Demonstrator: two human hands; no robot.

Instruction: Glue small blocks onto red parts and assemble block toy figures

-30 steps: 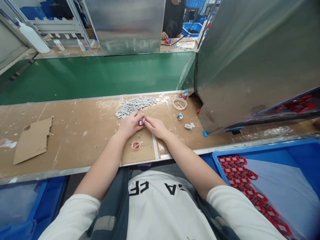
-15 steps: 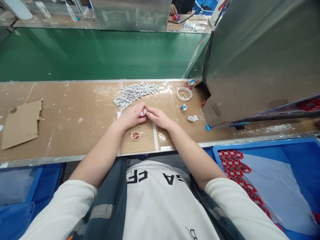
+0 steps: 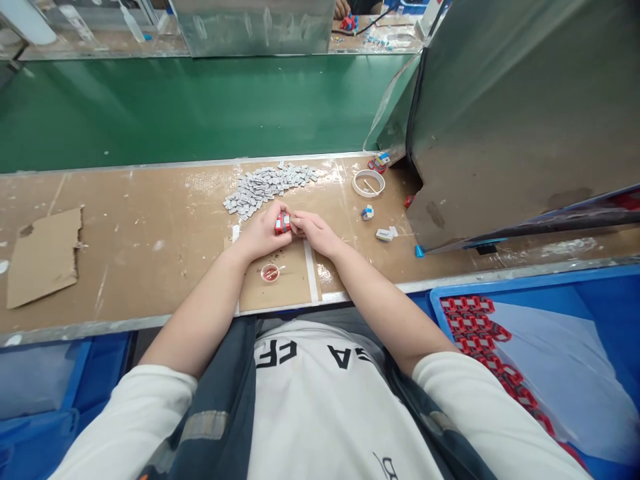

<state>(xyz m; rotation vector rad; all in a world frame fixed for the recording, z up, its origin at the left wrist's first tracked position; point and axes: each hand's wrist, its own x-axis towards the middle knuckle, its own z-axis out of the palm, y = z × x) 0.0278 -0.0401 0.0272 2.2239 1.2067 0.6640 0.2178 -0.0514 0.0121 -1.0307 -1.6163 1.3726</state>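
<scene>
Over the brown table, my left hand is closed round a small red toy vehicle piece with pale window-like patches. Close against its right side is my right hand, fingers bent and pressed together. Whatever those right fingertips pinch is hidden. Beyond the hands spreads a heap of small grey rectangular tiles. Nearer my body stands a little round cup of reddish content, with a thin white stick across its rim.
A tape ring, a small blue-and-white block and a white piece lie at right. Torn cardboard lies left. A metal panel rises at right, above a blue bin holding rows of red pieces. Another person's hand shows across the green belt.
The red piece has turned and shows more of its red side between my hands. The right fingers have shifted slightly along its edge. The camera view has tilted a little.
</scene>
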